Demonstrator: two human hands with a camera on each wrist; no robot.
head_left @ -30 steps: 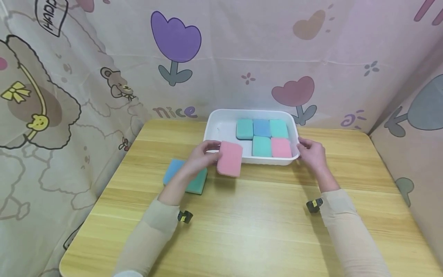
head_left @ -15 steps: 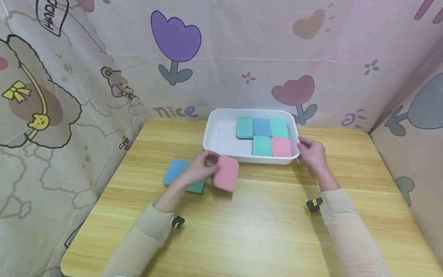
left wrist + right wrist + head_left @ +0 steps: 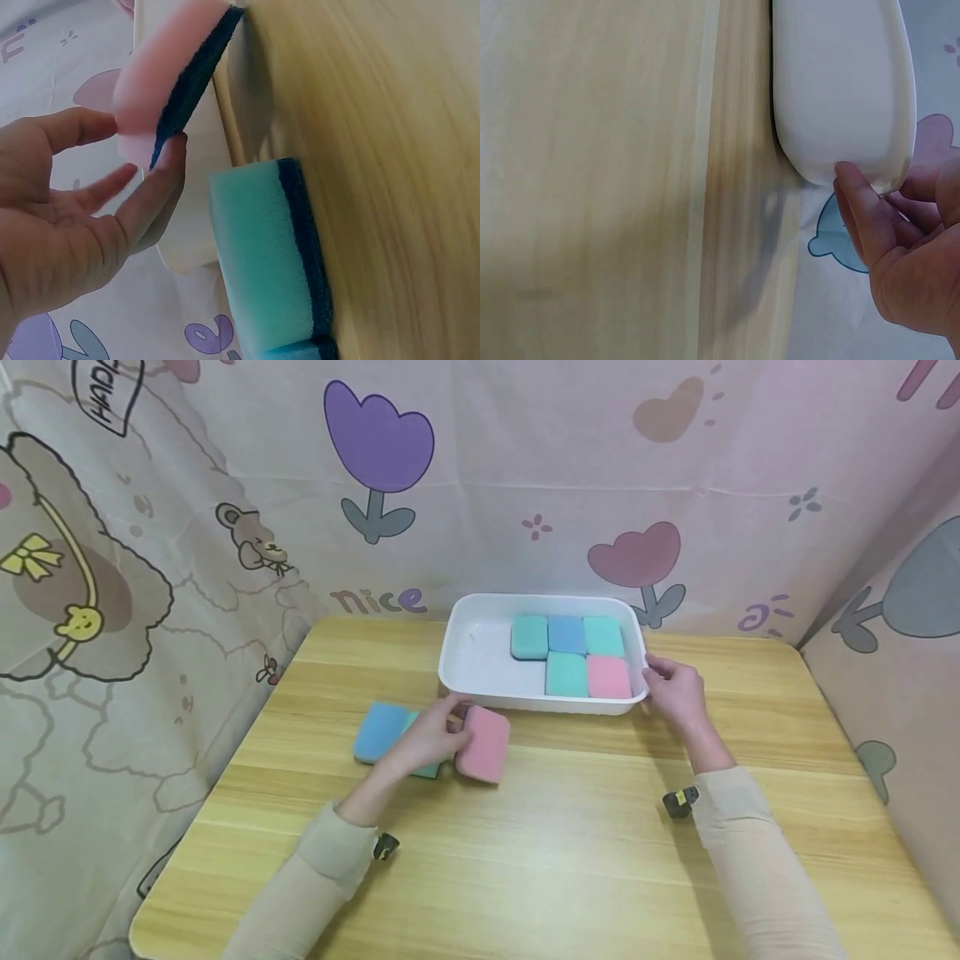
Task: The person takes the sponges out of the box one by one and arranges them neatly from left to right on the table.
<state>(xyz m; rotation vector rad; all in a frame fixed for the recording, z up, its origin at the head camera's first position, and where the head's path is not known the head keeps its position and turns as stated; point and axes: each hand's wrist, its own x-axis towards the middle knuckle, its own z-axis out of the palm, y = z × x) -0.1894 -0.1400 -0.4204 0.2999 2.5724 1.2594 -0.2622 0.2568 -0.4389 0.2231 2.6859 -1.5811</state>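
A: What is nearest to the wearer?
B: The bare front of the wooden table (image 3: 517, 877), between two beige sleeves (image 3: 326, 852).
A: And a little farther?
B: The left hand (image 3: 427, 739) pinches a pink sponge (image 3: 483, 745) between thumb and fingers, so the gap is only as wide as the sponge.
A: How does this sponge look?
B: Smooth, soft pink foam with rounded corners; on one face is a rough, dark layer (image 3: 196, 79). It is tilted, above the table, just in front of the tray.
A: What lies near this hand?
B: A blue sponge (image 3: 381, 731) and a green sponge (image 3: 259, 255), side by side, the green one partly hidden.
A: Beyond them?
B: The white tray (image 3: 480, 672). The right hand (image 3: 675, 689) holds its right end, thumb and fingers closed about the rim. Inside are three green pieces (image 3: 567, 675), one blue piece (image 3: 566, 635) and one pink piece (image 3: 608, 677).
A: Farthest?
B: A printed cloth (image 3: 487, 543) with flowers.
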